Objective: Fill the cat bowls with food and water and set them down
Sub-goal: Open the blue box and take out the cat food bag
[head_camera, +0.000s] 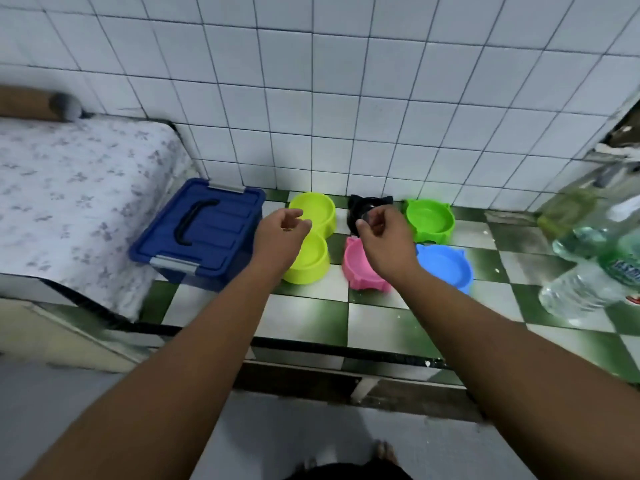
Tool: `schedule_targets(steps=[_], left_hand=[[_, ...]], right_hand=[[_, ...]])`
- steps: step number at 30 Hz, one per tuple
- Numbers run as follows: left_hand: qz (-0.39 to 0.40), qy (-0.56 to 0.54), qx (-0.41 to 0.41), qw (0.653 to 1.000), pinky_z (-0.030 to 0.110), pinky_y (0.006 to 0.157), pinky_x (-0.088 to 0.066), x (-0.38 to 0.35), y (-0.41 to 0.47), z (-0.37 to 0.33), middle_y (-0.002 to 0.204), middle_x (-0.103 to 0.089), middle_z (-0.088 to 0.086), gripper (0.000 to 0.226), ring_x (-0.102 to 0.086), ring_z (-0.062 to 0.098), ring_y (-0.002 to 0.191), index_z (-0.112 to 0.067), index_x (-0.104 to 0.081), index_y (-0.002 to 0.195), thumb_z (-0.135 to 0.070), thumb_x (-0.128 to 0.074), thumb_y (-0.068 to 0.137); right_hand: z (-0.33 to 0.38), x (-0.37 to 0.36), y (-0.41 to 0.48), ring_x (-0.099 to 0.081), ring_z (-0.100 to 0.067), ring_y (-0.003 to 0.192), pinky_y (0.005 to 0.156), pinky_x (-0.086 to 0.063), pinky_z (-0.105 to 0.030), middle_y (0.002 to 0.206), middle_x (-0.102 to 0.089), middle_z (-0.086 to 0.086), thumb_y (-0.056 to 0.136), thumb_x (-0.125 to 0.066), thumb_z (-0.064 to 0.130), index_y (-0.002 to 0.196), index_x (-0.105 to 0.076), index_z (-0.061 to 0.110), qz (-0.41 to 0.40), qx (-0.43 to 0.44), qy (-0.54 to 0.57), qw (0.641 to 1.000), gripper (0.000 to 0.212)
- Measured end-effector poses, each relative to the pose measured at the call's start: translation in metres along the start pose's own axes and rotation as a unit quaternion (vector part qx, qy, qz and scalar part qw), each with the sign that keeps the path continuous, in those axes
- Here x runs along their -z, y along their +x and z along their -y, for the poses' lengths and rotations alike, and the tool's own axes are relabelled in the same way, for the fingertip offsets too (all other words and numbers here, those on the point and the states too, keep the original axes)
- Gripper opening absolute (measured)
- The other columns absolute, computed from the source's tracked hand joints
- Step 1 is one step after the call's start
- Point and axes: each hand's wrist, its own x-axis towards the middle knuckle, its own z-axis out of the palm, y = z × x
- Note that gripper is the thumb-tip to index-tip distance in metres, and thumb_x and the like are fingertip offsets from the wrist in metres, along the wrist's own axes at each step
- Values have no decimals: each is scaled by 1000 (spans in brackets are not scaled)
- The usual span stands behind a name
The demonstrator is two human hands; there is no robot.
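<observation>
Black bowl point(360, 207): frame centre, just beyond right hand point(381, 230); fingers curled at its rim, grip unclear. Left hand point(282, 233): loosely curled, empty, over double bowl point(315, 258).

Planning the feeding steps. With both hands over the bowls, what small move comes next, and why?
Probably move the left hand to unclip the blue box: its lid is latched, and the lime double bowl beside it looks empty. The box's contents are unseen.
</observation>
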Motion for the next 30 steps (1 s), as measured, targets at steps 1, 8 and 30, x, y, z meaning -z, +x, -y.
schedule_targets(steps=[1,8,30], left_hand=[[-10,1,9,1000,52,90,-60,11,0,2,100,-74,2,22,-71,23,93,-31,-68,100,-37,-72,80],[-150,30,10,988,36,76,-63,85,8,22,90,-75,2,9,-74,16,81,-20,-72,104,-21,-65,98],[-273,4,323,906,44,55,-64,201,37,89,64,-72,17,41,-71,31,52,5,-70,74,-31,-89,79]], right_hand=[[6,-10,1,-55,-17,72,67,-45,-19,87,-61,-6,88,-67,24,94,-58,16,20,1,8,1000,14],[39,-81,40,-58,-14,73,71,-45,-25,86,-65,-2,90,-66,24,101,-67,13,145,55,-29,988,15],[106,-299,140,-62,-35,99,88,-55,-42,112,-62,-17,88,-58,0,105,-72,2,285,204,-273,896,22]])
